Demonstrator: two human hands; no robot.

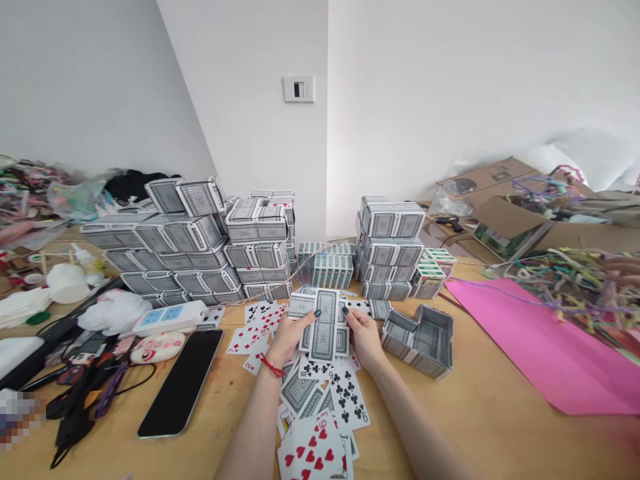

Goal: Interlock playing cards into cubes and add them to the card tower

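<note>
Over the middle of the table, both hands grip a few playing cards [325, 330] with grey patterned backs facing up; several overlap crosswise and lengthwise. My left hand [293, 337], with a red string bracelet at the wrist, pinches the left side with its thumb on top. On the right edge, my right hand [364, 337] pinches with thumb and finger. Loose cards [345, 400], some face up, lie spread below and around the hands. An open box folded from cards [425, 357] stands right of my right hand.
Stacked card-built blocks [175, 247] rise behind on the left, with another stack [393, 247] to the right. Green card packs [333, 270] stand between. A phone [183, 383], a power strip [170, 317], pink paper [535, 340] and a cardboard box [540, 233] lie around.
</note>
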